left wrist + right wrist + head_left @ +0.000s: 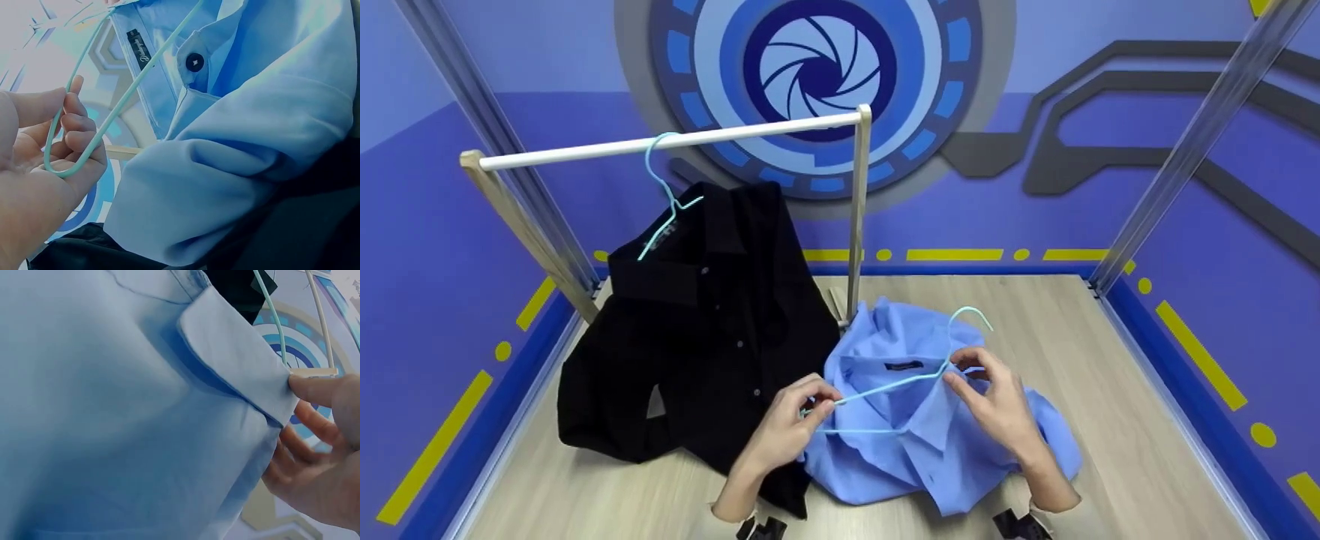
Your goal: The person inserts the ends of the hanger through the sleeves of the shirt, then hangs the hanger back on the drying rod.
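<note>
A light blue shirt point(877, 465) lies crumpled on the table, its collar label facing up. A mint-green hanger point(896, 384) slants across its neck opening; the right end runs inside the collar and the hook points up. My left hand point(787, 420) grips the hanger's left end, outside the shirt. In the left wrist view, the fingers curl round that rounded end, beside a dark button on the collar band. My right hand point(997, 397) pinches the shirt's collar near the hanger's neck; in the right wrist view, thumb and fingers hold the collar's edge point(242, 354).
Left of the blue shirt, a black shirt point(712, 315) hangs on another mint-green hanger point(667, 202) from the rack's white bar point(750, 131). The black shirt's lower edge lies by my left forearm. A wooden rack post point(858, 225) stands behind the blue shirt.
</note>
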{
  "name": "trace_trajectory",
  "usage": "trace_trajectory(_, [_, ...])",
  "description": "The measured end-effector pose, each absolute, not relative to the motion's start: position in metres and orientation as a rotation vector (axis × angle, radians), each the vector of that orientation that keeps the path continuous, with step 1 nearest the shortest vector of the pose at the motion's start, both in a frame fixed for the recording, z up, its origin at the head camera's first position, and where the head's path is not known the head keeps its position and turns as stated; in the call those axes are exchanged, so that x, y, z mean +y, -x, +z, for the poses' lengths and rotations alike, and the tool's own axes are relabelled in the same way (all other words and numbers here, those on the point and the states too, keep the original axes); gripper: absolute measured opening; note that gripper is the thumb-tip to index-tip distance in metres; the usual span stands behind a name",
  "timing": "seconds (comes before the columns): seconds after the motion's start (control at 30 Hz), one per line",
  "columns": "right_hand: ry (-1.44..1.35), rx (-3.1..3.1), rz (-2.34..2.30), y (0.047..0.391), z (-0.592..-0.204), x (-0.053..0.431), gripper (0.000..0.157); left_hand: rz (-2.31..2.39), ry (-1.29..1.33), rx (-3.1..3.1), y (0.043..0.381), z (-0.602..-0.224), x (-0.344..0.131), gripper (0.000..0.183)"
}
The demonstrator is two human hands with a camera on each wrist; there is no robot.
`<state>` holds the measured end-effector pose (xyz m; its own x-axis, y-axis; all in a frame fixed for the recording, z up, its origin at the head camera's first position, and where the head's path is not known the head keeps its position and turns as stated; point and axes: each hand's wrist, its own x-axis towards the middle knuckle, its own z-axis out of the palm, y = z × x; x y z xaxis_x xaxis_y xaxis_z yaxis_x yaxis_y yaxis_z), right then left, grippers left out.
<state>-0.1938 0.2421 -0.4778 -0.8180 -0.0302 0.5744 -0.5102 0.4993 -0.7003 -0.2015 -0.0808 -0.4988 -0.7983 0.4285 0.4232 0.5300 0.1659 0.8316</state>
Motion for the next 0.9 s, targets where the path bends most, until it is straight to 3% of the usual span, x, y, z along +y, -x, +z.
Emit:
trace_trajectory(0.37, [-0.597, -2.215, 1.286, 0.182, -0.450, 0.227, 0.023, -1.721, 0.885, -2.306, 0.207, -0.497, -0.083, 0.007])
trace_trajectory(0.57, [-0.635, -2.228, 1.363, 0.192, -0.470, 0.241, 0.020, -1.821, 0.728, -2.252, 0.208, -0.500, -0.081, 0.010])
trace_trajectory(0.9, [-0.615, -2.214, 1.368, 0.193, -0.469, 0.249, 0.018, -1.778, 0.368, -2.196, 0.209, -0.509, -0.081, 0.052])
